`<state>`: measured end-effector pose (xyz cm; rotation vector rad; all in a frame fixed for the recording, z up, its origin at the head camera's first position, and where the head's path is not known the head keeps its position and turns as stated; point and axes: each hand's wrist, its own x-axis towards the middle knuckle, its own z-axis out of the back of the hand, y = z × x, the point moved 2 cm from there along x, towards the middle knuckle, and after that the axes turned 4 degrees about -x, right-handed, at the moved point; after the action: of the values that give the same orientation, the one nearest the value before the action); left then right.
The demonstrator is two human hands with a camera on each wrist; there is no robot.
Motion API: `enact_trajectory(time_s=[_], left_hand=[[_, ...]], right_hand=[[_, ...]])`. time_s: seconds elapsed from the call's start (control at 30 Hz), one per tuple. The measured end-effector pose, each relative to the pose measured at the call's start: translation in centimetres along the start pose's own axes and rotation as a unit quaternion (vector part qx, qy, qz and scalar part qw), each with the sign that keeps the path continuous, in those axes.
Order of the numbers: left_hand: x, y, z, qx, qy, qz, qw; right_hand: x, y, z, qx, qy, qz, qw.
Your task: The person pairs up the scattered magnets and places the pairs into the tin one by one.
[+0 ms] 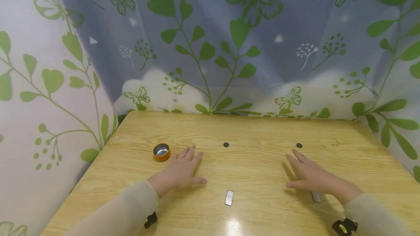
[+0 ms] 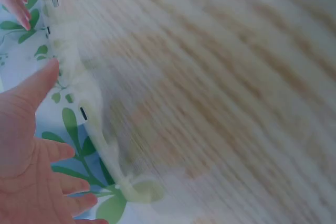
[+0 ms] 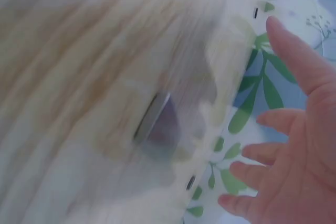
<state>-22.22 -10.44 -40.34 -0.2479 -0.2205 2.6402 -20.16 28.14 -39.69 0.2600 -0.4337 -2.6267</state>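
My left hand is spread flat over the table just right of a small round orange bowl with a shiny metal inside. Its fingers are straight and nothing is in them. Across the table, my right hand also has straight fingers and holds nothing; its fingertips are close to a black disc. A silver rectangular piece lies partly hidden under that hand, and shows fully in the right wrist view as a silver piece. Between the hands lie another black disc and a second silver rectangular piece.
The wooden table reaches back to a hanging cloth printed with leaves and butterflies. More printed cloth hangs along the left side. Dark wrist mounts sit below the sleeves.
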Motion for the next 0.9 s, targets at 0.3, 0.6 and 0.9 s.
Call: enact_trajectory(time_s=[0.3,0.6,0.9], left_hand=[[-0.1,-1.1,0.2,0.000,-0.023,-0.039,0.9990],[-0.5,-2.8,0.2,0.007,-0.017,-0.071,0.9973],[-0.8,-5.8,-0.3,0.020,0.021,-0.112,0.9933]], right_hand=[[-2.4,-2.0,0.9,0.035,0.011,-0.023,0.999],[-3.7,-3.8,0.7,0.041,0.036,-0.007,0.998],[-4.5,-4.7,-0.1,0.107,0.084,-0.004,0.991]])
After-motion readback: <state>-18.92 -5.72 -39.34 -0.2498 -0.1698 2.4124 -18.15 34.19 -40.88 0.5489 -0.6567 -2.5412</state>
